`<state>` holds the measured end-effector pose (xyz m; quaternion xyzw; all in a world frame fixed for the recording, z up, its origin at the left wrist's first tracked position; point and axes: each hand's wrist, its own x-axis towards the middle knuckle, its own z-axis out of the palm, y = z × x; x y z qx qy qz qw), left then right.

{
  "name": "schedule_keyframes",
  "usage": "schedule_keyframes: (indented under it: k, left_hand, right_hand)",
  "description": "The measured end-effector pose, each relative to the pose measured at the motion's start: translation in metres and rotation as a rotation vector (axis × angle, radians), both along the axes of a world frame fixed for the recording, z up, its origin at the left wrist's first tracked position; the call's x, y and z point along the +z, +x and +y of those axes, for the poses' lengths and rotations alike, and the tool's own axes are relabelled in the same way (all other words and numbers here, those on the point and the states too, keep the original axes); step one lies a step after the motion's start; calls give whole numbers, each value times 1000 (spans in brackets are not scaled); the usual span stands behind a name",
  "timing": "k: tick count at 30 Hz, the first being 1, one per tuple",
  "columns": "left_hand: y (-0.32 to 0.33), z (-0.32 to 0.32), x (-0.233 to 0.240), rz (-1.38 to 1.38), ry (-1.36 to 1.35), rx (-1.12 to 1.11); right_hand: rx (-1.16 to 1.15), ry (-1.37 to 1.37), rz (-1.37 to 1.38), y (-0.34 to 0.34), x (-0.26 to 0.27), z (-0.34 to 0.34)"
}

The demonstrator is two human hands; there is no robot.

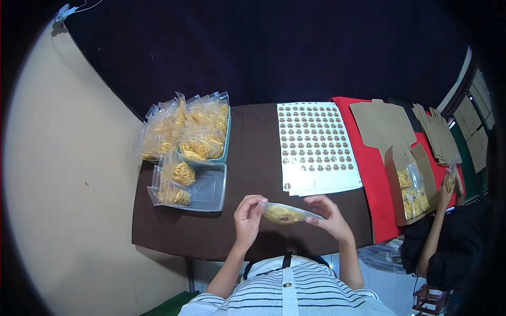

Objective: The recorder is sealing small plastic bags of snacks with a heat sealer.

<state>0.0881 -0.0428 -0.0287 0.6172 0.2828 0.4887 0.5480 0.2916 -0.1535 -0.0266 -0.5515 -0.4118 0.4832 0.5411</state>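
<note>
A clear plastic pouch of yellow snack pieces [282, 214] is held up over the brown-covered table, a small round sticker on its near face. My left hand [249, 219] pinches one end of it between thumb and fingers. At the other end, my right hand [330, 219] has its thumb against the pouch edge, fingers raised a little above. Beyond the right hand lie sheets of round stickers [316, 148], with gaps in the lower rows. To the left, a clear plastic tub [209, 189] holds a few similar pouches [174, 193].
Behind the tub, a teal basket [226, 138] is heaped with filled pouches [189, 126]. On a red cloth [379, 205] at right stands an open cardboard box [395, 197] with pouches inside, near flat cardboard pieces [437, 134]. Another person's hands [448, 189] hold a pouch there.
</note>
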Motion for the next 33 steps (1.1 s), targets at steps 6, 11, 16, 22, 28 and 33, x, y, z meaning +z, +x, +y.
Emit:
schedule_keyframes:
  k: [6,11,16,22,28,33]
  left_hand:
    - [-9,-4,-3,221,169,121]
    - [-7,-13,-11,314,339,63]
    - [-10,-17,-12,315,300,33]
    - [-8,-17,-8,287,270,23]
    - [-8,-3,8,352,299,81]
    - [-11,5,14,315,291,155]
  right_hand:
    - [-37,104,-619,-6,33,4]
    - [-23,226,-884,-46,38,18]
    - [-2,297,-906,-59,31,29]
    - [-30,365,-873,-65,32,29]
    - [-78,321,-892,-68,29,30]
    - [-109,298,-909,-64,30,27]
